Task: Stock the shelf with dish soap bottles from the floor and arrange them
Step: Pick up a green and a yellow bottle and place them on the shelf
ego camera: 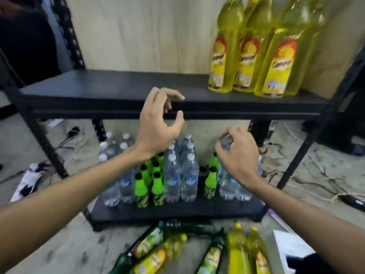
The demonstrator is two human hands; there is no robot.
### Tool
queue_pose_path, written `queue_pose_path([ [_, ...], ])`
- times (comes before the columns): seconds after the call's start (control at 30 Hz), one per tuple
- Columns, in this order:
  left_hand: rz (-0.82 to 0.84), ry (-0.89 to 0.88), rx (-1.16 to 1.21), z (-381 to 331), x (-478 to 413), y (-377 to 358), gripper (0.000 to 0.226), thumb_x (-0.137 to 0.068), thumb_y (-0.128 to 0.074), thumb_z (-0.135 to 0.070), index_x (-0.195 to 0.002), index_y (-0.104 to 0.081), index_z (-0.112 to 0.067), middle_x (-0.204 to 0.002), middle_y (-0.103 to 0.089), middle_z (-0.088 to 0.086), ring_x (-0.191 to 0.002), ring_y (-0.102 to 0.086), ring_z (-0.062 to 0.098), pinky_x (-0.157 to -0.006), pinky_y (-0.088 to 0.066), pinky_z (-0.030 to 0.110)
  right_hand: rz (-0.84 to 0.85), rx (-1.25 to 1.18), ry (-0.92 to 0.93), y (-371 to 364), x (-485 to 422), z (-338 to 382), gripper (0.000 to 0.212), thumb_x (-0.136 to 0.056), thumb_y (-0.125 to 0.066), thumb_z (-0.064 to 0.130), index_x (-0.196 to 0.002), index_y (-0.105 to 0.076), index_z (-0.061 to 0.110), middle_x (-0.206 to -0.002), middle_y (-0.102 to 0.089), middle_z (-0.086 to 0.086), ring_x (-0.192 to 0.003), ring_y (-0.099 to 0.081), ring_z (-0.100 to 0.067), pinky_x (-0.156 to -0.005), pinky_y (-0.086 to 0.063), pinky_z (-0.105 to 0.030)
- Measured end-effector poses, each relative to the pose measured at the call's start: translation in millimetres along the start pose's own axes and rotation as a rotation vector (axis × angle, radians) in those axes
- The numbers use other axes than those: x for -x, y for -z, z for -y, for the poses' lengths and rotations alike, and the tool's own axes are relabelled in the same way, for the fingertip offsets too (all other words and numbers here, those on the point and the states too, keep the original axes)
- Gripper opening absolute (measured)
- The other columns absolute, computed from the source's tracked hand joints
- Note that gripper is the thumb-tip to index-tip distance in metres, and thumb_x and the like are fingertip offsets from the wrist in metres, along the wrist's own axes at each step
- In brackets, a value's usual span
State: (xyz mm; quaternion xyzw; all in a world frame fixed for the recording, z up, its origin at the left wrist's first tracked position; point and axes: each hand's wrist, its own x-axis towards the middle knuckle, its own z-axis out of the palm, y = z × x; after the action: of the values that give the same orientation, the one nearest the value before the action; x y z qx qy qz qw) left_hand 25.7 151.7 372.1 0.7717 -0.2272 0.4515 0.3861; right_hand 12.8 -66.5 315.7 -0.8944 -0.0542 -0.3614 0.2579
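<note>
Three yellow dish soap bottles (254, 56) stand upright at the right end of the black upper shelf (98, 89). Several more soap bottles, yellow (239, 252) and dark green (144, 246), lie on the floor at the bottom of the view. My left hand (158, 123) hovers in front of the shelf's front edge, fingers curled apart and holding nothing. My right hand (237, 155) hangs lower and to the right, over the lower shelf, fingers loosely bent and empty.
The lower shelf (177, 209) holds clear water bottles (181, 175) and small green soda bottles (150, 186). Black shelf uprights (45, 143) stand at both sides. Cables and cords (316, 175) lie on the concrete floor. A white paper (292, 248) sits at bottom right.
</note>
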Motion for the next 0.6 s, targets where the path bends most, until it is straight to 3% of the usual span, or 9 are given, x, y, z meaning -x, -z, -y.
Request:
queue_pose_path([
  [0.07,0.090,0.042,0.038,17,76,28,0.024,-0.082,-0.071,-0.009,-0.099,-0.062,-0.024,-0.080,-0.043,-0.014,-0.067,-0.046,0.009,-0.065,-0.034,0.013,0.369,-0.012,-0.063,-37,65,0,0.008,-0.078,-0.066,0.033,-0.081,-0.062,0.026,-0.077,-0.063,0.004,-0.079,-0.065,-0.024,-0.064,-0.048,-0.031],
  [0.17,0.376,0.355,0.029,59,187,50,0.022,-0.081,-0.072,-0.011,-0.094,-0.063,-0.025,-0.070,-0.047,-0.012,-0.058,-0.046,0.003,-0.059,-0.036,0.017,0.889,0.022,-0.244,-96,144,-3,0.010,-0.076,-0.071,0.033,-0.082,-0.065,0.029,-0.090,-0.074,0.000,-0.092,-0.071,-0.025,-0.078,-0.056,-0.034],
  [0.3,0.763,0.732,-0.073,127,293,57,0.019,-0.076,-0.076,-0.011,-0.087,-0.069,-0.024,-0.069,-0.061,-0.009,-0.060,-0.056,0.004,-0.063,-0.046,0.026,1.258,0.108,-0.368,-167,217,-8,0.021,-0.078,-0.071,0.029,-0.098,-0.067,0.026,-0.100,-0.073,-0.004,-0.096,-0.070,-0.024,-0.082,-0.057,-0.034],
  [0.37,0.956,0.834,-0.116,158,337,53,0.019,-0.074,-0.076,-0.018,-0.088,-0.069,-0.029,-0.078,-0.069,-0.007,-0.071,-0.065,0.010,-0.068,-0.052,0.028,1.318,0.224,-0.367,-204,245,-15,0.034,-0.079,-0.068,0.026,-0.113,-0.067,0.025,-0.112,-0.072,-0.006,-0.105,-0.069,-0.027,-0.083,-0.054,-0.031],
  [0.47,1.151,0.927,-0.141,187,391,40,0.025,-0.070,-0.073,-0.034,-0.095,-0.070,-0.028,-0.090,-0.071,-0.007,-0.085,-0.068,0.012,-0.078,-0.053,0.024,1.227,0.406,-0.427,-242,272,-32,0.046,-0.082,-0.064,0.024,-0.128,-0.061,0.024,-0.131,-0.061,-0.008,-0.124,-0.058,-0.031,-0.093,-0.051,-0.037],
  [0.6,1.287,0.906,-0.114,203,440,11,0.054,-0.073,-0.078,-0.036,-0.122,-0.064,-0.020,-0.120,-0.067,0.002,-0.110,-0.063,0.017,-0.091,-0.048,0.024,1.055,0.522,-0.822,-268,292,-62,0.068,-0.080,-0.070,0.034,-0.140,-0.041,0.020,-0.146,-0.037,-0.015,-0.136,-0.038,-0.038,-0.104,-0.042,-0.048],
])
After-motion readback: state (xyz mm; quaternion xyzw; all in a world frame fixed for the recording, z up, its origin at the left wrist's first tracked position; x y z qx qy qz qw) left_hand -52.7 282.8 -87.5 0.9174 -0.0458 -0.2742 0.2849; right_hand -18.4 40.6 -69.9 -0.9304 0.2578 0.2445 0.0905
